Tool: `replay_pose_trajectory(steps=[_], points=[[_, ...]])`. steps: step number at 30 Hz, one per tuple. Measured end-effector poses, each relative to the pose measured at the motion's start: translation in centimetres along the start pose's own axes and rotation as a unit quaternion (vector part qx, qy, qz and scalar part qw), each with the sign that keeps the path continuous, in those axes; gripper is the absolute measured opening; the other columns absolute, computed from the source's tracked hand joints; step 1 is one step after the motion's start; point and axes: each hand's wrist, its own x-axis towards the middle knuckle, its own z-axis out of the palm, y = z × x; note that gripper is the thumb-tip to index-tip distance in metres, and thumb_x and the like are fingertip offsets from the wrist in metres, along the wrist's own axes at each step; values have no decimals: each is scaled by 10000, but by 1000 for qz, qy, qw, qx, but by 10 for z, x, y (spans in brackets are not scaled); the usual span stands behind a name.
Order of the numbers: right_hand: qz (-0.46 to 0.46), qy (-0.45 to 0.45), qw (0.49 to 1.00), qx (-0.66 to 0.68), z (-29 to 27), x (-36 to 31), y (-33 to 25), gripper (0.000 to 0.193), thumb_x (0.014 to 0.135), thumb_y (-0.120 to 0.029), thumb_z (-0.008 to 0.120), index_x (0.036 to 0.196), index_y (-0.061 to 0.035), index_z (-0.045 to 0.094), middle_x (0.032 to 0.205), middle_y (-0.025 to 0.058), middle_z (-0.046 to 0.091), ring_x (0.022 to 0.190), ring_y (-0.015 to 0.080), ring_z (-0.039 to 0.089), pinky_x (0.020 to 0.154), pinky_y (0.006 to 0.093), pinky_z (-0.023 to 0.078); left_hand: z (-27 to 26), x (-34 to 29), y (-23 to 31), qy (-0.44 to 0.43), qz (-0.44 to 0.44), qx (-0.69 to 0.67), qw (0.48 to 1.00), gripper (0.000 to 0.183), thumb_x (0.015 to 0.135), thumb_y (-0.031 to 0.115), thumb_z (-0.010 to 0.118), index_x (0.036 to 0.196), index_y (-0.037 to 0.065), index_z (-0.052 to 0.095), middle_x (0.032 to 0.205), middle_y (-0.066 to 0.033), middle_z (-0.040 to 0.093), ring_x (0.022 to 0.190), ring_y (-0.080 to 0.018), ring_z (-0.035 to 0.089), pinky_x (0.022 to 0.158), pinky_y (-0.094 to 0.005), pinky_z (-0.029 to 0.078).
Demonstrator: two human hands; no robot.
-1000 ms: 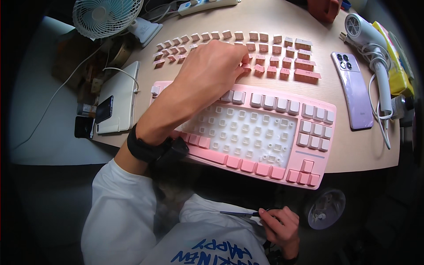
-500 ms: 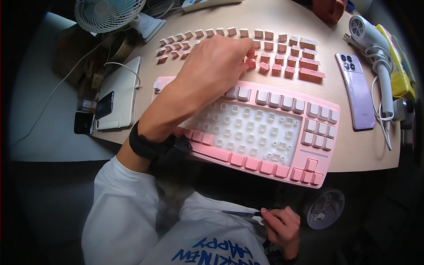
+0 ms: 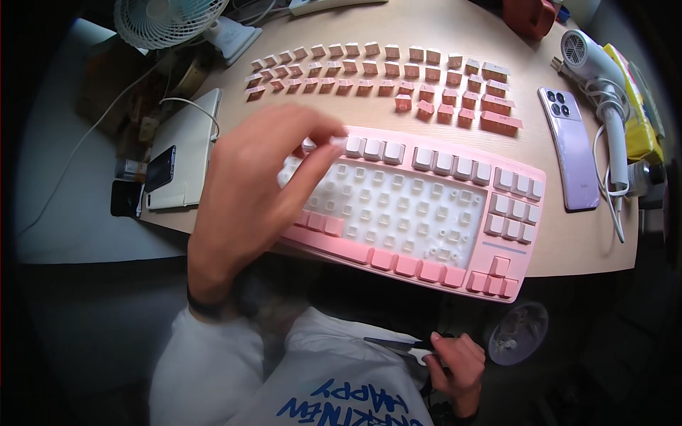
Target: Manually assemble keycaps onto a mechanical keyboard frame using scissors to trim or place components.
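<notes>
Stretching wide, the table [image 3: 568,245] bore a pink keyboard [image 3: 398,213]; over its left end, the left hand [image 3: 249,167] was too blurred to tell its grip; the right hand [image 3: 462,366] clasped a slim dark tool [image 3: 387,345]; loose keycaps [image 3: 432,74] stood beyond.

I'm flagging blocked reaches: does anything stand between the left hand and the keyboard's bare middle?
Nothing visible does. The left hand is over the left end of the keyboard, and the bare middle lies open to its right. The loose keys sit apart, on the table. What's under the hand is hidden.
</notes>
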Motion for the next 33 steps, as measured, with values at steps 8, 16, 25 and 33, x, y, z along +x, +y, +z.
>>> replay_pose_trajectory(steps=[8,16,25,33], points=[[-18,-38,999,-10,-20,24,-18,334,678,-39,873,963,-59,702,828,92,730,595,217,607,529,317,450,0,-67,-5,-15,1,-37,999,292,756,-44,798,1036,27,754,1038,-107,701,951,-287,637,824,-369,502],[-90,99,971,-200,-40,90,-55,358,729,65,781,1066,-53,773,855,121,705,642,229,570,558,304,414,14,-72,-19,-12,30,-78,996,319,762,31,846,1069,69,766,1078,-66,692,995,-281,602,858,-382,512],[-38,52,970,-235,-20,130,-75,376,675,50,805,1039,-44,805,886,99,704,701,223,608,599,300,471,22,-72,-23,-19,60,-69,996,281,771,65,846,1031,64,739,995,-63,656,886,-271,593,783,-386,513],[-21,42,966,-256,-16,143,-88,373,695,46,816,1057,-42,802,871,102,676,707,244,606,592,321,470,30,-74,-25,14,82,-33,996,253,807,104,822,1045,76,741,1020,-53,667,912,-261,596,791,-380,476]])
